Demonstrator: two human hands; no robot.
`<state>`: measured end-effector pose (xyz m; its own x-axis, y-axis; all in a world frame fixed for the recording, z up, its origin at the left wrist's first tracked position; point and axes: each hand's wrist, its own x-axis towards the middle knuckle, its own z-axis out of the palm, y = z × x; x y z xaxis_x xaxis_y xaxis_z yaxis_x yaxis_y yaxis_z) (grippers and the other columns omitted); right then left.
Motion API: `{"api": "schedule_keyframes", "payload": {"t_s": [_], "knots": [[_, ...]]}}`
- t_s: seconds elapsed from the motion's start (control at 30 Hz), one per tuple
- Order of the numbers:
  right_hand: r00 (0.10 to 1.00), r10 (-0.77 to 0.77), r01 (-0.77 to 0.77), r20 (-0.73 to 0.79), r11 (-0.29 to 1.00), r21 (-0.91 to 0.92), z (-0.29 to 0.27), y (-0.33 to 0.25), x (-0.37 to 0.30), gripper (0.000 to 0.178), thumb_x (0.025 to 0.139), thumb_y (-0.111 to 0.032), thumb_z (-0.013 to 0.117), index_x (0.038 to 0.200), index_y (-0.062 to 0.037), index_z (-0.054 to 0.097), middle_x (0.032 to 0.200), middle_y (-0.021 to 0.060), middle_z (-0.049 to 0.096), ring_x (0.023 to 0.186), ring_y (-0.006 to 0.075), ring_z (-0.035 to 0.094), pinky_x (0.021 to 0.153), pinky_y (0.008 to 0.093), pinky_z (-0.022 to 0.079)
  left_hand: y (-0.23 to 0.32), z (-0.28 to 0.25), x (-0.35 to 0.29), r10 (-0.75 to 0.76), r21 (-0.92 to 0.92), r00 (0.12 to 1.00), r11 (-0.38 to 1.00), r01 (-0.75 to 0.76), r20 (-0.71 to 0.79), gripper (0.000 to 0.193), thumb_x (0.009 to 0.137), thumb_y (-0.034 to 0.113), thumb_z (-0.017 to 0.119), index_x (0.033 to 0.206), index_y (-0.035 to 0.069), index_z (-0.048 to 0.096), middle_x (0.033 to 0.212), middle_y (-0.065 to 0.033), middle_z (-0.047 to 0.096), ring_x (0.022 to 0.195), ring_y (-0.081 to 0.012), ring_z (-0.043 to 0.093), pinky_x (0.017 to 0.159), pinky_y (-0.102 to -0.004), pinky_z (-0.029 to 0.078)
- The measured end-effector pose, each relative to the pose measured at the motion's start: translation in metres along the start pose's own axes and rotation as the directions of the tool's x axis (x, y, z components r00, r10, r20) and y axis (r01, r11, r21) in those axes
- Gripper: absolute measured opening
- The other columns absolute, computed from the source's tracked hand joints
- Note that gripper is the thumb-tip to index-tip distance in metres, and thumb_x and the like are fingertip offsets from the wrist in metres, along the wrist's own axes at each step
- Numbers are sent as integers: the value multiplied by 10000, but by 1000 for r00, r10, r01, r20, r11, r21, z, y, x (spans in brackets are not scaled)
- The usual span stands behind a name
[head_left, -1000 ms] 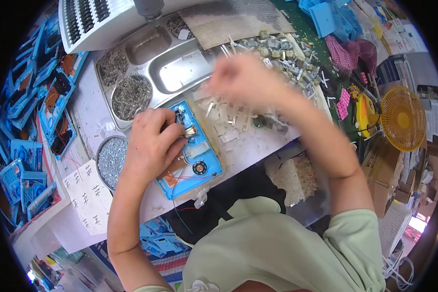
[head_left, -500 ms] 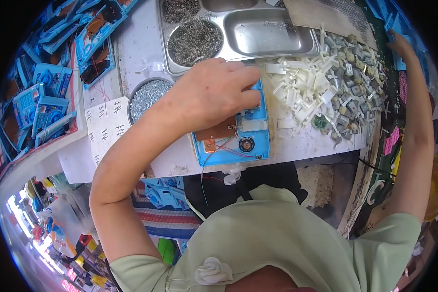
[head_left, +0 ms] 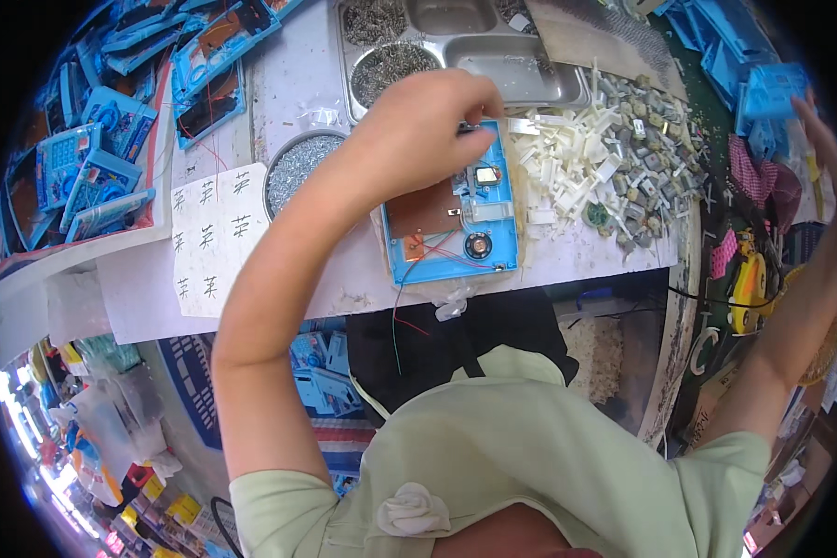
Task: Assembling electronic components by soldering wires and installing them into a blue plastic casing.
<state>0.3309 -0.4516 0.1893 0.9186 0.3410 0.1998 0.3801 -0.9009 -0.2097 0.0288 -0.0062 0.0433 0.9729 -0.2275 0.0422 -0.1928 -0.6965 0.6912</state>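
On the table's near edge lies an opened blue plastic toy casing point(head_left: 503, 237), with a brown circuit board, a round speaker and thin red and green wires inside. My left hand point(head_left: 428, 130) is over its far end, fingers curled and thumb close to the forefinger; what they pinch is hidden. Far to the right, my right hand point(head_left: 826, 153) has its fingers at the edge of a blue plastic shell point(head_left: 774, 91), which it seems to grip above other blue shells point(head_left: 716, 37).
White plastic pieces point(head_left: 567, 158) and small grey motors point(head_left: 656, 139) are heaped right of the casing. A bowl of screws point(head_left: 298, 172) and a steel tray point(head_left: 516, 70) holding springs stand left and behind. Blue toy units point(head_left: 93, 163) crowd a bin at left; a marked paper point(head_left: 209, 232) lies nearby.
My right hand has drawn back from the blue shells toward me, with one shell now at its fingers. My left hand stays over the casing, its thumb and fingers slightly shifted. The view has shifted.
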Motion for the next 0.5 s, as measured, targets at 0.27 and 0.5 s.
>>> {"api": "schedule_keyframes", "payload": {"t_s": [0.27, 0.5], "knots": [[598, -802, 794, 16, 595, 127, 92, -314, -222, 297, 775, 12, 745, 1048, -93, 694, 996, 59, 693, 793, 174, 632, 604, 360, 513, 55, 15, -59, -193, -929, 980, 370, 29, -47, 451, 992, 365, 660, 1243, -5, 608, 1047, -87, 704, 806, -204, 713, 746, -324, 582], [993, -80, -71, 89, 205, 976, 166, -279, -213, 473, 986, -142, 660, 1430, -70, 513, 884, 36, 657, 667, 105, 568, 561, 243, 471, 35, -9, -92, -407, -956, 911, 287, 61, -64, 458, 995, 262, 654, 1313, -35, 512, 1079, -131, 680, 854, -191, 702, 731, -287, 576]]}}
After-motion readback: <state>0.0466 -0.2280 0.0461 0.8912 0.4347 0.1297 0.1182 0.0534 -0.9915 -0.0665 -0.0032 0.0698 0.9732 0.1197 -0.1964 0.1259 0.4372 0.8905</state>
